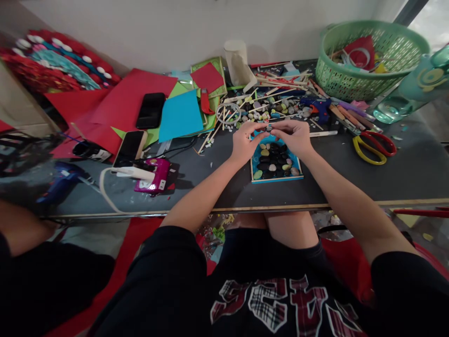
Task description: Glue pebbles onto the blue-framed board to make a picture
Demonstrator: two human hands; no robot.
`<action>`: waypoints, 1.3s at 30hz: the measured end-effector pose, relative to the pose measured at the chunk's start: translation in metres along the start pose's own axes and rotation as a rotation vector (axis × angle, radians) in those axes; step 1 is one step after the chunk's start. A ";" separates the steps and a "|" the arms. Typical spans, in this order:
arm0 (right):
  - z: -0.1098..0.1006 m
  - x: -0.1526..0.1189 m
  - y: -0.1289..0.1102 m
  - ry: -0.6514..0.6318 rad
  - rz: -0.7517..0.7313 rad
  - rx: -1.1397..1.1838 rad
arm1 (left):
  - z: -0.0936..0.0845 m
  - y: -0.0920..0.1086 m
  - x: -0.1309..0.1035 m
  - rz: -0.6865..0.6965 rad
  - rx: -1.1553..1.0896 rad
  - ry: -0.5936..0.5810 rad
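Note:
My left hand (pixel 247 139) and my right hand (pixel 292 135) meet above the far edge of a small blue tray (pixel 297 164) with thin wooden edging. Between the fingertips of both is a small greyish pebble (pixel 269 127), partly covered by the fingers. Inside the tray lie black stones (pixel 268 160) along with several pale, yellowish and green ones, such as a green stone (pixel 257 174) in the near left corner. Behind my hands, loose coloured pebbles (pixel 261 110) and wooden sticks (pixel 280 82) are heaped on the dark table (pixel 196 187).
Scissors (pixel 375 147), a blue glue gun (pixel 319 107), a green basket (pixel 368 79) and a bottle (pixel 396 105) stand or lie right. Left are phones (pixel 150 110), blue paper (pixel 181 114), a purple power adapter (pixel 154 175), another glue gun (pixel 63 182) and a person's arm (pixel 23 227).

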State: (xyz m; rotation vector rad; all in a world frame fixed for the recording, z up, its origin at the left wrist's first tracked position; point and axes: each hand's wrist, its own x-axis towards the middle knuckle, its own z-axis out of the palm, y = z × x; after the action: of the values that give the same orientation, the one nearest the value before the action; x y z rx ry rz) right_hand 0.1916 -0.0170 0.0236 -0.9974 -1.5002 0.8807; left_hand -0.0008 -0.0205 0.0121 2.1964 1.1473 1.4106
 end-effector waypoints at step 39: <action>-0.090 0.030 0.005 -0.158 -0.061 -1.075 | 0.009 -0.021 -0.001 -0.148 -0.158 -0.139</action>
State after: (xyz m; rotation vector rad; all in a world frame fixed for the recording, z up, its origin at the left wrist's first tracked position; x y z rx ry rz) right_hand 0.2791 0.0139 0.0431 -1.6344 -2.1737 0.0286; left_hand -0.0025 -0.0059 -0.0056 2.0211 1.0861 1.2230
